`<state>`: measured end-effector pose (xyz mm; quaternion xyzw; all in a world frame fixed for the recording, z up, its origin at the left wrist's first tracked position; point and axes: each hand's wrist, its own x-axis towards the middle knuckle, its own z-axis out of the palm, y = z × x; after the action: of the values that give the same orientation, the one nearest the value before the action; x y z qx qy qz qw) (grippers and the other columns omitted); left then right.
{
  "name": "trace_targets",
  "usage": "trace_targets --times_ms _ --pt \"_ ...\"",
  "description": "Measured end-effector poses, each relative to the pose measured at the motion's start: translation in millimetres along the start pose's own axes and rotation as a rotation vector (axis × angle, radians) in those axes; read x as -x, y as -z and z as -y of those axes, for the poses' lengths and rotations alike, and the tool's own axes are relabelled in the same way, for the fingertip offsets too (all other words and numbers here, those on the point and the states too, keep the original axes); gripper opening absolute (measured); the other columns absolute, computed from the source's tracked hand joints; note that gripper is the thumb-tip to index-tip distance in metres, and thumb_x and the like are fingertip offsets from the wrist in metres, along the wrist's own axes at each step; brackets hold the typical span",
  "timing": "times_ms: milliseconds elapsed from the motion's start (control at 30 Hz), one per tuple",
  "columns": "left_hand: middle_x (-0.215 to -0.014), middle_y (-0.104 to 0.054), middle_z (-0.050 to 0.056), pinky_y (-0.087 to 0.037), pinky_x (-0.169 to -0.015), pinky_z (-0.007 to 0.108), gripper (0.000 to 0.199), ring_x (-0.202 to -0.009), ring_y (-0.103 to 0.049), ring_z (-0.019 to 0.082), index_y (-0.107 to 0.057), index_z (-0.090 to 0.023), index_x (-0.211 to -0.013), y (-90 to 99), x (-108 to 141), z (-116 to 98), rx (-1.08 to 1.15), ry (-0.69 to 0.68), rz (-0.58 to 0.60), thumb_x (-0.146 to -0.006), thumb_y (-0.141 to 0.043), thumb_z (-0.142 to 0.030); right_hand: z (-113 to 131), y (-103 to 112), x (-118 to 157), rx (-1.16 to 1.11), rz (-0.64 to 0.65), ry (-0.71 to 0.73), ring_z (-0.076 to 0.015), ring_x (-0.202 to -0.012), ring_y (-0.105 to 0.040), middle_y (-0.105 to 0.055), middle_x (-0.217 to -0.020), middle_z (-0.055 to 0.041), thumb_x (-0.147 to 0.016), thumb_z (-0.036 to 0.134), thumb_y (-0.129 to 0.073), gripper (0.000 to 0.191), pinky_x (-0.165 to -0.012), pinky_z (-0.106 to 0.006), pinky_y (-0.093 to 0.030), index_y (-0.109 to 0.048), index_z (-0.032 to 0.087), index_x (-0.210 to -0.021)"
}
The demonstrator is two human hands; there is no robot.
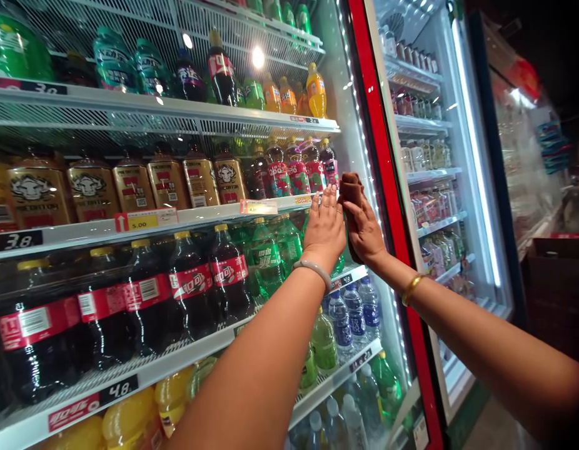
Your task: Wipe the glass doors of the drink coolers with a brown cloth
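Both arms reach forward to the glass door of a drinks cooler. My left hand (325, 228), with a pale bangle at the wrist, lies flat on the glass with its fingers pointing up. Just right of it, my right hand (364, 231), with a gold bangle on the wrist, presses a folded brown cloth (353, 187) against the glass near the door's red frame (387, 150). The cloth sticks out above and below the right fingers. My two hands are close together.
Behind the glass, shelves hold cola bottles (189, 281), gold cans (165, 178) and water bottles (355, 310). A second lit cooler (423, 125) stands at the right, with dark boxes (559, 281) beyond it.
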<state>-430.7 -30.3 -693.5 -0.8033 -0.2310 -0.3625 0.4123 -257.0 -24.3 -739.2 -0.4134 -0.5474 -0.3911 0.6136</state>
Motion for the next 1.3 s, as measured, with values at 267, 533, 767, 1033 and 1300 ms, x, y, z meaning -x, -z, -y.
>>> trace_targets --times_ms 267,533,767,1033,1300 --pt "-0.178 -0.021 0.006 -0.001 -0.138 0.044 0.064 -0.167 -0.006 0.017 -0.027 -0.009 -0.168 2.0 -1.9 3.2 0.079 -0.04 -0.009 -0.105 -0.022 -0.019 -11.2 -4.5 -1.3 0.016 -0.167 -0.246 -0.0291 -0.16 -0.032 -0.044 -0.165 -0.011 -0.095 0.021 -0.04 0.061 -0.13 -0.071 -0.023 -0.043 0.03 -0.155" --pt "-0.175 -0.026 0.017 -0.008 -0.138 0.043 0.064 -0.166 -0.014 0.022 -0.032 0.003 -0.163 1.7 17.2 -3.7 0.137 -0.051 -0.039 -0.101 -0.021 -0.011 26.1 6.9 68.8 0.036 0.016 -0.148 -0.0262 -0.156 -0.043 -0.047 -0.166 -0.0067 -0.089 0.021 -0.05 0.058 -0.129 -0.054 -0.04 -0.057 0.031 -0.145" --pt "-0.175 -0.025 0.018 -0.01 -0.138 0.041 0.063 -0.166 -0.016 0.023 -0.03 0.004 -0.163 -0.1 33.8 -14.1 0.067 -0.04 -0.004 -0.103 -0.022 -0.013 26.8 0.1 57.2 -0.044 -0.045 -0.195 -0.0276 -0.161 -0.035 -0.043 -0.168 -0.0111 -0.095 0.025 -0.048 0.054 -0.132 -0.062 -0.03 -0.052 0.028 -0.149" --pt "-0.172 -0.031 0.022 -0.019 -0.137 0.04 0.06 -0.163 -0.026 0.028 -0.036 0.007 -0.16 2.6 59.6 -8.5 0.032 -0.108 0.001 -0.103 -0.028 -0.011 42.9 10.9 104.9 -0.089 0.019 -0.135 -0.0285 -0.158 -0.04 -0.045 -0.167 -0.0058 -0.088 0.02 -0.053 0.054 -0.128 -0.061 -0.039 -0.059 0.033 -0.14" --pt "-0.173 -0.029 0.023 -0.019 -0.136 0.043 0.063 -0.163 -0.025 0.026 -0.031 0.009 -0.16 -10.7 57.7 -12.5 0.066 -0.087 -0.026 -0.1 -0.029 -0.008 9.4 -2.4 67.4 0.029 -0.198 -0.309 -0.0278 -0.145 -0.05 -0.056 -0.15 -0.0126 -0.09 0.025 -0.049 0.053 -0.128 -0.059 -0.036 -0.056 0.024 -0.142"
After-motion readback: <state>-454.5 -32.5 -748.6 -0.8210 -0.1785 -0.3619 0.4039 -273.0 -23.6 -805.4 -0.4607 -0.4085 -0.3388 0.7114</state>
